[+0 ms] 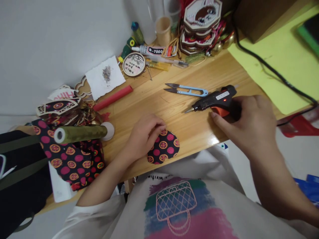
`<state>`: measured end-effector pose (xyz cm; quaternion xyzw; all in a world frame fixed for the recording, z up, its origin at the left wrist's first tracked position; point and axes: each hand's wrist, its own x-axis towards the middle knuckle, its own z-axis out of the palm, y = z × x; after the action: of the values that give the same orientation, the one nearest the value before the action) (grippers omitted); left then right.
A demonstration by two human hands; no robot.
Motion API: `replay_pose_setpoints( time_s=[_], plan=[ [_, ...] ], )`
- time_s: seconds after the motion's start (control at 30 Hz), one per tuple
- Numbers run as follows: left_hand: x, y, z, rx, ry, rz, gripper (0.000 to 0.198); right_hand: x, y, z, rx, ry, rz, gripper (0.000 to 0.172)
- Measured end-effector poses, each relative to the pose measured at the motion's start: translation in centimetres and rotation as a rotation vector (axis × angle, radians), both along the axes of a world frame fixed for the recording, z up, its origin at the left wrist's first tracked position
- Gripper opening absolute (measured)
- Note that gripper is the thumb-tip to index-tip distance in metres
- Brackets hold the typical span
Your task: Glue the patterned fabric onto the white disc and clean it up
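Observation:
My left hand (pixel 144 136) rests with curled fingers on a small piece of black fabric with pink and orange dots (pixel 164 147), pressing it onto the wooden table (pixel 189 109) near the front edge. My right hand (pixel 246 124) is wrapped round the handle of a black and orange hot glue gun (pixel 215 99). The gun lies on the table with its nozzle pointing left toward the fabric piece, a short gap between them.
Blue thread snips (pixel 186 89) lie just behind the glue gun. A red stick (pixel 113 98), a green roll (pixel 79 133) and more dotted fabric (pixel 72 159) lie at the left. Glue tubes, a cup and stacked wooden ornaments (pixel 201 23) crowd the back. A black cord (pixel 274 71) crosses yellow paper.

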<state>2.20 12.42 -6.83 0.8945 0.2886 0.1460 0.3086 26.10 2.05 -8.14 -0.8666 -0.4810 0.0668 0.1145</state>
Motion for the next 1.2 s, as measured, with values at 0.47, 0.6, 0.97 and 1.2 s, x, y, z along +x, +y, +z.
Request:
replay_pose_setpoints(
  time_s=[0.47,0.6,0.97,1.2],
  plan=[
    [0.1,5.9,0.8,0.169,-0.065,0.614,0.027,0.6,-0.4,-1.5,0.168,-0.139,0.114,0.047],
    [-0.4,10.8,2.3,0.288,-0.060,0.891,0.024,0.6,-0.5,-2.0,0.215,-0.172,0.123,0.047],
    [-1.5,16.8,1.4,0.288,0.163,1.137,0.024,0.4,-0.5,-1.5,0.138,-0.125,0.097,0.046],
    [-1.1,16.9,1.4,0.308,0.184,1.109,0.016,0.1,-0.3,-0.8,0.111,-0.077,0.052,0.045]
  ],
)
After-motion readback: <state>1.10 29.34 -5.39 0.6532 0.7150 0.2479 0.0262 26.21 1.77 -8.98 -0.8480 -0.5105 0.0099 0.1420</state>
